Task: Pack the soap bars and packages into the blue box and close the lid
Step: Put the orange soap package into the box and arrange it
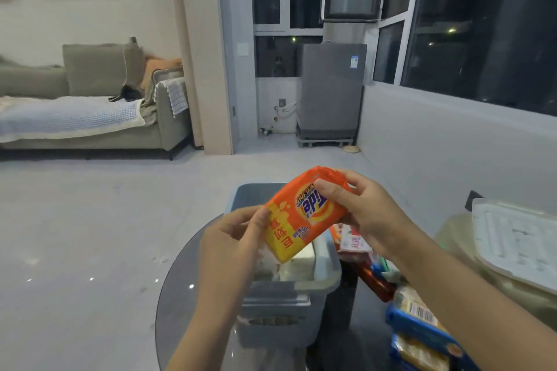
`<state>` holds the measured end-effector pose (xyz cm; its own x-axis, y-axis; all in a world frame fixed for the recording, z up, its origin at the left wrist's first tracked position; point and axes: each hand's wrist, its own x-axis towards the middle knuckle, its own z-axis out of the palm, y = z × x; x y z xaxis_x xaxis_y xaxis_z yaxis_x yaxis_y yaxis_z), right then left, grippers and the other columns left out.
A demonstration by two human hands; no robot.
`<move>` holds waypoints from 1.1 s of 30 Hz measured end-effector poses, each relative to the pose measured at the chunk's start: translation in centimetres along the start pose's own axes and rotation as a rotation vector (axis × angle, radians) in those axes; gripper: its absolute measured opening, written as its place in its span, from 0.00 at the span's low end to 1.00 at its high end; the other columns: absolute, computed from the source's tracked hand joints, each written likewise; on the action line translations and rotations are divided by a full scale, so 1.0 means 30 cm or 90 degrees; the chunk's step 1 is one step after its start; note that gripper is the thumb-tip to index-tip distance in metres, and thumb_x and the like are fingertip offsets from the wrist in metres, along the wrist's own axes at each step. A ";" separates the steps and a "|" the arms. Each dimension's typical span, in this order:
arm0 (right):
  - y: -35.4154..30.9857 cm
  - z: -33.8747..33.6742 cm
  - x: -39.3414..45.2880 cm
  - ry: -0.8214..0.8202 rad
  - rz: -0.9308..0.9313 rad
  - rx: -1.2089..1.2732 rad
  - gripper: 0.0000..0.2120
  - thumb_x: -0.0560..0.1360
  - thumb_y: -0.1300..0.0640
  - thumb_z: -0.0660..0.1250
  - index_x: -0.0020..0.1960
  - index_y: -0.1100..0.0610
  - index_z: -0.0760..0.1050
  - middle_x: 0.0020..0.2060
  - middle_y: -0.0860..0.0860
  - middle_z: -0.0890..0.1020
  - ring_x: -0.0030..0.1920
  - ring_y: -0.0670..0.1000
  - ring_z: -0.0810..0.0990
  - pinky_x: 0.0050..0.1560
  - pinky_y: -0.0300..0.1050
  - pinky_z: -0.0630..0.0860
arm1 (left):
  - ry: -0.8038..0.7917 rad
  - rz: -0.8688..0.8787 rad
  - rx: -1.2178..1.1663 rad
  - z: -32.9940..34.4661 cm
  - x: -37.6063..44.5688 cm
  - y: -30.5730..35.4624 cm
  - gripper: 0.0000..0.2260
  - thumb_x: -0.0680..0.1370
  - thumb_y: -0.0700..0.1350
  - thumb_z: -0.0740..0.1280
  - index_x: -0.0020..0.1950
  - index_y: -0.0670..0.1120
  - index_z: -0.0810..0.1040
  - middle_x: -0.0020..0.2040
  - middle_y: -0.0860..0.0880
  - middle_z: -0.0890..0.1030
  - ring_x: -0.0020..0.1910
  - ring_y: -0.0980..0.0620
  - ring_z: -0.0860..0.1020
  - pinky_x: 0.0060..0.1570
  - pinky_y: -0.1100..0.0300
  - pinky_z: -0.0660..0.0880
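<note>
My left hand [238, 232] pinches the yellow end of the orange Tide soap package [304, 214], thumb on its face and fingers curled behind. The package hangs tilted between my hands, printed side toward me and upside down. Directly under it sits the blue box [301, 289], lid off, on the round glass worktop [180, 295]; a pale bar [301, 259] already lies inside, below my left hand's fingertips. My right hand [361, 211] grips the package's upper orange end, thumb on front, fingers wrapped round the back. Beneath my right wrist and forearm, more soap packages [419, 325] lie heaped on the worktop just beside the box. Further right rests a white lid [518, 244].
</note>
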<state>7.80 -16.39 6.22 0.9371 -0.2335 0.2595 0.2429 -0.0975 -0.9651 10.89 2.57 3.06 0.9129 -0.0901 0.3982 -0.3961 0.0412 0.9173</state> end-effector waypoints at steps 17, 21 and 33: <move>0.245 0.216 0.349 -0.474 0.383 -0.256 0.13 0.71 0.49 0.69 0.51 0.56 0.79 0.44 0.52 0.85 0.45 0.50 0.84 0.54 0.48 0.79 | -0.131 -0.139 0.135 -0.140 0.095 -0.215 0.14 0.77 0.56 0.62 0.61 0.68 0.67 0.63 0.68 0.64 0.50 0.76 0.68 0.36 0.81 0.69; 0.286 0.261 0.329 -0.551 0.462 -0.273 0.14 0.77 0.52 0.63 0.58 0.59 0.75 0.54 0.55 0.83 0.54 0.53 0.81 0.61 0.51 0.75 | -0.141 -0.191 0.016 -0.138 0.100 -0.227 0.12 0.79 0.48 0.61 0.55 0.66 0.72 0.64 0.70 0.66 0.51 0.82 0.68 0.41 0.80 0.70; 0.330 0.309 0.308 -0.470 0.538 -0.350 0.17 0.77 0.57 0.64 0.62 0.65 0.73 0.55 0.59 0.79 0.56 0.58 0.78 0.62 0.56 0.74 | -0.122 -0.308 -0.096 -0.146 0.089 -0.246 0.19 0.80 0.41 0.60 0.65 0.62 0.74 0.65 0.64 0.74 0.46 0.71 0.80 0.40 0.69 0.78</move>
<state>21.18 -10.54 -1.25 0.7084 0.1606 -0.6873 -0.4732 -0.6145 -0.6313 16.70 6.38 -2.65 0.9477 -0.3128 -0.0628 0.0957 0.0907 0.9913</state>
